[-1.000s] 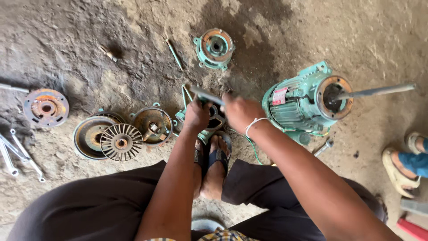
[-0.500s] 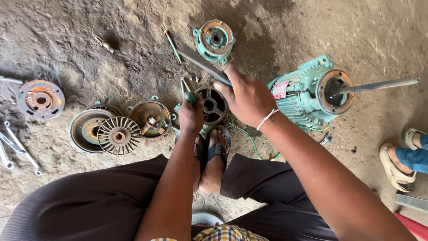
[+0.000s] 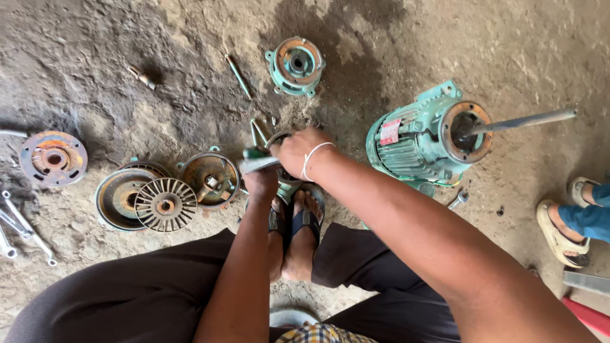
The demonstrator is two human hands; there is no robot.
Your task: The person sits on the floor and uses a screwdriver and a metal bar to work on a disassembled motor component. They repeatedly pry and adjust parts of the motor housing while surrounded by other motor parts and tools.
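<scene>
Squatting over a dirt floor (image 3: 445,57), sandalled feet (image 3: 298,232) together. Left hand (image 3: 262,181) closing around a grey metal tool (image 3: 257,164), fingers wrapped tight on it. Right hand (image 3: 297,151) curling over the top of a green end cover (image 3: 283,166) standing on the floor just ahead of the toes, fingers pressing on its rim; cover mostly hidden by both hands, so grip detail hard to tell. Lying right of the hands: green motor body (image 3: 413,143) on its side, open end facing up-right, long steel shaft (image 3: 521,121) sticking out of it. Sitting farther ahead: second green bearing housing (image 3: 295,65), thin rod (image 3: 238,75) beside it. Resting left of the hands: rusty cover (image 3: 210,179), finned fan wheel (image 3: 166,204) overlapping a round rusty dish (image 3: 121,197), rusty flange (image 3: 52,157) well apart, wrenches (image 3: 22,225) at far left edge. Showing at right edge: another person's foot in a tan sandal (image 3: 562,228).
</scene>
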